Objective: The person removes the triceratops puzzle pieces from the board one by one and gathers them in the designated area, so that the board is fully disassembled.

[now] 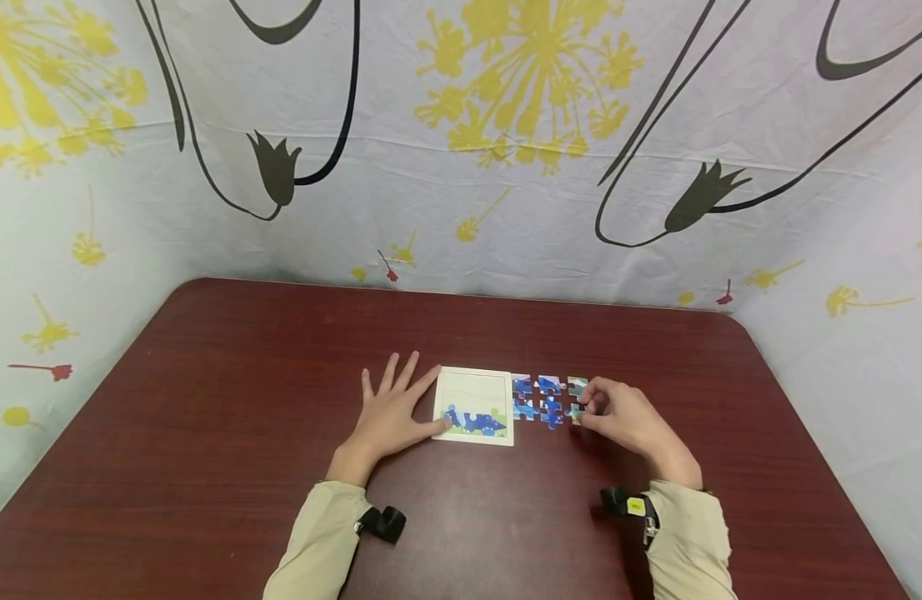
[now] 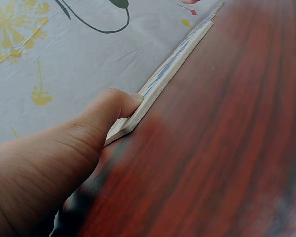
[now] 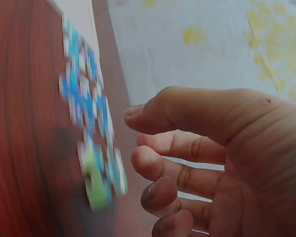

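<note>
My left hand [image 1: 389, 423] lies spread on the table, its thumb pressing the lower left corner of a square puzzle tray [image 1: 472, 388]. Along the tray's bottom run joined blue and green jigsaw pieces [image 1: 482, 423]; its upper part shows bare board. In the left wrist view the thumb rests over the tray's pale edge [image 2: 148, 103]. Loose jigsaw pieces [image 1: 549, 408] lie in two rows right of the tray. Beside the rightmost ones is my right hand [image 1: 626, 417], fingers loosely bent. In the right wrist view its thumb and fingertips stand apart from a green piece [image 3: 96, 182], with nothing between them.
The dark red wooden table [image 1: 281, 358] extends around the tray on all sides. A white cloth [image 1: 401, 217] with yellow and grey flower prints hangs behind the table and at its sides. Black straps with small devices [image 1: 384, 523] sit on both wrists.
</note>
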{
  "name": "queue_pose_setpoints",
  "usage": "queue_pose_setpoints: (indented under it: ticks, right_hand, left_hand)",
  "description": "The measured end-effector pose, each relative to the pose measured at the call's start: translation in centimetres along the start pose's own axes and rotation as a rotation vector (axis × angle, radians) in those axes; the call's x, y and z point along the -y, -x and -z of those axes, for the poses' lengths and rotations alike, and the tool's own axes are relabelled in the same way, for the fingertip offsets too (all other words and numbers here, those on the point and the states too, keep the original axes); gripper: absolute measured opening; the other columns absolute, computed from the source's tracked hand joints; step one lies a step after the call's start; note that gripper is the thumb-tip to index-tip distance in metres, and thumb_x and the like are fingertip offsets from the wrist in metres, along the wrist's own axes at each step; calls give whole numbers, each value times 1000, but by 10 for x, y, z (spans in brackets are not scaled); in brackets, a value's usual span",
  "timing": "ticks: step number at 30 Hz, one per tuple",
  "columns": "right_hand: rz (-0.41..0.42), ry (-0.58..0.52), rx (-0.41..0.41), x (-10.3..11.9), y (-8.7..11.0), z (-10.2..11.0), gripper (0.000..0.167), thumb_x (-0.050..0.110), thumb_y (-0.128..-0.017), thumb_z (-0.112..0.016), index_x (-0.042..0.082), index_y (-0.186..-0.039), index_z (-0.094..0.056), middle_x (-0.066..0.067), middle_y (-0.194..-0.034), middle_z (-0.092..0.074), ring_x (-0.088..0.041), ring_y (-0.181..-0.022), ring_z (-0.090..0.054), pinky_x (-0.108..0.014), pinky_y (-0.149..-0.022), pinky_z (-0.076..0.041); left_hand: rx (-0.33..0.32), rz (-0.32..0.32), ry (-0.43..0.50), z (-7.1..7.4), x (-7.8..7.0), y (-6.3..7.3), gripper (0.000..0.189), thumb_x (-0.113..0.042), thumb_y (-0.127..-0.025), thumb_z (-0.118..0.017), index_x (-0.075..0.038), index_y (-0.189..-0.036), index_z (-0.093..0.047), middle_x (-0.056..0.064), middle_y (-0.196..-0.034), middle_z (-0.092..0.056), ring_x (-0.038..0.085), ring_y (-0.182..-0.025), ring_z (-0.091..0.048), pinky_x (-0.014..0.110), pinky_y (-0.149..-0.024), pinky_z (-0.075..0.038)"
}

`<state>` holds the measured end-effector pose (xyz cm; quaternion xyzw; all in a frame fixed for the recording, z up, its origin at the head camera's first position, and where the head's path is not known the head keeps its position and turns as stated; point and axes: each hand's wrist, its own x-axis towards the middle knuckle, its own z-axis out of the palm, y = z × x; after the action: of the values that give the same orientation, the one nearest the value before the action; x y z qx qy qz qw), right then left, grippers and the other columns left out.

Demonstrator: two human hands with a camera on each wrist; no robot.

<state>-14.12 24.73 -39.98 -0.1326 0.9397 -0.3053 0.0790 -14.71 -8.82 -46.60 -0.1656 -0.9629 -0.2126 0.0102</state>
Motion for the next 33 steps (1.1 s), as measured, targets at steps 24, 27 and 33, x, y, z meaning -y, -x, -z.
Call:
queue_pose_setpoints:
  ticks: [24,27,33]
  right_hand:
    - [239,45,162,97,-48,-95,22,11,-80,-72,6,-96,-58,5,-64,-51,-8,-56,-48,-27,-57,-43]
    - [264,16,163,93,-48,-96,22,10,-80,-72,6,-95,-57,4,-65,-51,-8,-57,-47,-27,-57,-42]
    - [280,-9,169,90,-49,-96,23,10,-80,-73,7,-96,-56,4,-65,-50,-8,-57,-47,-27,-57,-42]
  left_hand:
    - [20,1,-21,-1,2,-1,84,-66,-78,-57,-28,-148,-29,8,-154,-13,34,-140,-2,66,-100,5]
    - [32,6,-23,0,2,-1,84,-67,-79,-55,-29,-148,-28,8,-155,-12,34,-140,0,66,-100,6]
    - [44,14,25,3,0,0,60,-55,-94,-40,-28,-147,-31,8,-154,-13,33,-140,1,65,-101,8]
